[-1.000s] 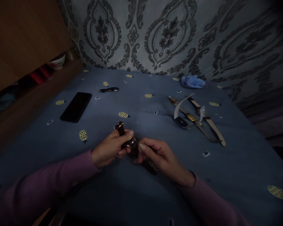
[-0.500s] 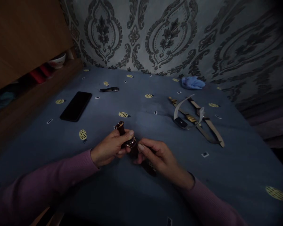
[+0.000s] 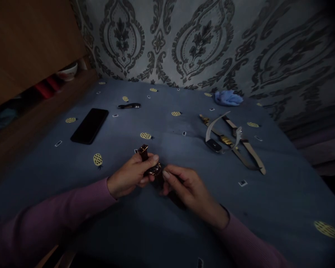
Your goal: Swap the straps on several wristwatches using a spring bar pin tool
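The left hand (image 3: 131,174) is gripping a dark-strapped watch (image 3: 155,170) by its case, the thumb lying across it and hiding part of it, while the gold buckle (image 3: 143,149) is sticking up just beyond that thumb. The right hand (image 3: 192,188) is bending its thumb and forefinger together close against the near side of the watch; its fingers are covering the spot, so I cannot tell whether they are gripping anything. Past the left hand, off to its left, a black phone (image 3: 89,126) is lying flat, and farther beyond the hand a small dark object with a shiny end (image 3: 129,106) is resting on the blue tablecloth (image 3: 162,121). Beyond the right hand and to its right, three other watches are crowding together: a smartwatch (image 3: 213,145) is arching its pale strap upward, partly blocking the view of a gold watch (image 3: 226,140), and a beige-strapped watch (image 3: 252,152) is lying on their far side. Well past these from the right hand, a crumpled blue cloth (image 3: 229,98) is sitting by the wall (image 3: 241,22). Far to the left hand's upper left, a bowl (image 3: 68,73) is standing under the wooden cabinet (image 3: 28,41).
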Motion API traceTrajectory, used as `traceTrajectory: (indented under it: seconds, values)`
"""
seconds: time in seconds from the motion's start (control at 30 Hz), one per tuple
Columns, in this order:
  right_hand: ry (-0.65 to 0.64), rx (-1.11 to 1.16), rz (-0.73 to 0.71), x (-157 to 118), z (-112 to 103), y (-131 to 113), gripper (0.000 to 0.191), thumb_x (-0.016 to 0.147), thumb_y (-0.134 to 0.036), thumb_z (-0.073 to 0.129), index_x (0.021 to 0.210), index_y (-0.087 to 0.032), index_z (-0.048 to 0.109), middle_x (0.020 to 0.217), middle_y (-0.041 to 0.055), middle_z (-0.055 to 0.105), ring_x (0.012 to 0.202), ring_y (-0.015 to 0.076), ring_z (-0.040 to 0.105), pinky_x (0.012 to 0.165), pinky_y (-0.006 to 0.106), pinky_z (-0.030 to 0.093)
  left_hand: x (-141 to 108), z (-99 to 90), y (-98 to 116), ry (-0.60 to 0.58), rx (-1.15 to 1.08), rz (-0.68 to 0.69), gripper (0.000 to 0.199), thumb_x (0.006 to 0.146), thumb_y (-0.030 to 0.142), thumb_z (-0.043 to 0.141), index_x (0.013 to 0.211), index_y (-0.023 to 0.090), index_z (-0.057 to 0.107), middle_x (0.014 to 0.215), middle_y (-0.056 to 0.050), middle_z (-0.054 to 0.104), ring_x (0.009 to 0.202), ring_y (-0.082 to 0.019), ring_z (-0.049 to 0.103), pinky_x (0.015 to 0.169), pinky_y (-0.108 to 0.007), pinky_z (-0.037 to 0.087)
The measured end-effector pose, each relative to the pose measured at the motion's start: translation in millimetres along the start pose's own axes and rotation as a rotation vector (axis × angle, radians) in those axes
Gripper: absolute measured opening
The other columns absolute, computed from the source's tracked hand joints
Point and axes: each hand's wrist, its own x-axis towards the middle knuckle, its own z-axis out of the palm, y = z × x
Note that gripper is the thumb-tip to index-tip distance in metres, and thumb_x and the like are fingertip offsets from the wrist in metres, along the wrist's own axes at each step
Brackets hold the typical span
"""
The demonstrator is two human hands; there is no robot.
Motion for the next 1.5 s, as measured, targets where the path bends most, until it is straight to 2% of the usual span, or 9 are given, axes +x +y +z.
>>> traceTrajectory:
  seconds: [0.33, 0.5, 0.67, 0.83, 0.97, 1.07, 1.23, 1.5]
  values:
    - [0.01, -0.103, -0.056, -4.5, 0.9, 1.3, 0.033, 0.1, -0.026, 0.038, 0.073, -0.019, 0.056, 0.053, -0.0035, 0.059, 0.05, 0.0108, 0.055, 0.057, 0.023, 0.043, 3.0, -1.6, -9.7, -0.031, 0.092, 0.16, 0.039, 0.084, 0.052, 0.061, 0.073, 0.017, 0.047, 0.055, 0.006, 0.046, 0.04, -0.003, 0.035, 0.036, -0.015, 0.02]
    - [-0.002, -0.158, -0.054, -4.7, -1.0, 1.8, 0.033, 0.101, -0.028, 0.038, 0.072, -0.02, 0.053, 0.054, -0.0046, 0.052, 0.05, 0.0106, 0.052, 0.056, 0.023, 0.042, 3.5, -1.8, -13.6, -0.026, 0.211, 0.237, 0.047, 0.082, 0.061, 0.057, 0.07, 0.017, 0.046, 0.057, 0.005, 0.045, 0.045, -0.005, 0.04, 0.036, -0.015, 0.023]
    - [0.082, -0.245, -0.081, -5.7, 1.3, 0.8, 0.032, 0.1, -0.025, 0.038, 0.071, -0.02, 0.051, 0.061, -0.0034, 0.048, 0.052, 0.01, 0.046, 0.052, 0.021, 0.039, 2.4, -2.2, -11.7, 0.001, 0.32, 0.271, 0.047, 0.085, 0.062, 0.05, 0.071, 0.018, 0.044, 0.055, 0.007, 0.043, 0.042, -0.004, 0.038, 0.036, -0.015, 0.026]
    - [0.15, -0.531, -0.063, -9.8, 1.4, 0.4, 0.031, 0.099, -0.021, 0.038, 0.073, -0.021, 0.054, 0.066, -0.0002, 0.052, 0.057, 0.0122, 0.051, 0.053, 0.021, 0.038, 1.1, 0.0, -10.8, 0.017, 0.379, 0.287, 0.048, 0.086, 0.063, 0.048, 0.071, 0.018, 0.042, 0.059, 0.006, 0.042, 0.045, -0.005, 0.042, 0.037, -0.014, 0.028]
    - [0.113, -0.596, -0.041, -12.1, 1.9, 0.4, 0.031, 0.101, -0.024, 0.035, 0.075, -0.022, 0.052, 0.059, -0.0029, 0.055, 0.048, 0.0111, 0.052, 0.049, 0.022, 0.032, 0.9, 0.9, -9.6, 0.014, 0.403, 0.281, 0.047, 0.087, 0.061, 0.046, 0.071, 0.018, 0.042, 0.058, 0.007, 0.041, 0.045, -0.005, 0.042, 0.038, -0.014, 0.029]
    - [0.136, -0.658, -0.005, -13.2, 5.1, -0.8, 0.029, 0.101, -0.025, 0.032, 0.077, -0.023, 0.049, 0.054, -0.0036, 0.055, 0.043, 0.0129, 0.053, 0.046, 0.024, 0.028, 0.1, 0.8, -7.8, 0.012, 0.41, 0.28, 0.045, 0.088, 0.06, 0.046, 0.071, 0.018, 0.042, 0.057, 0.007, 0.041, 0.045, -0.005, 0.04, 0.038, -0.015, 0.028]
    - [0.149, -0.591, 0.055, -16.0, 9.6, -4.1, 0.016, 0.099, -0.024, 0.031, 0.096, -0.022, 0.047, 0.063, -0.0023, 0.063, 0.046, 0.0161, 0.06, 0.049, 0.026, 0.035, -1.0, 0.9, -6.8, 0.009, 0.429, 0.284, 0.042, 0.089, 0.056, 0.045, 0.07, 0.019, 0.041, 0.057, 0.007, 0.04, 0.045, -0.005, 0.039, 0.039, -0.016, 0.029]
    - [0.126, -0.377, 0.062, -17.1, 5.3, -3.6, 0.03, 0.1, -0.028, 0.032, 0.121, -0.016, 0.051, 0.07, 0.0006, 0.065, 0.056, 0.0164, 0.061, 0.056, 0.028, 0.043, -1.3, 0.7, -6.1, -0.007, 0.426, 0.281, 0.04, 0.09, 0.054, 0.045, 0.071, 0.019, 0.041, 0.059, 0.007, 0.04, 0.048, -0.006, 0.041, 0.04, -0.017, 0.03]
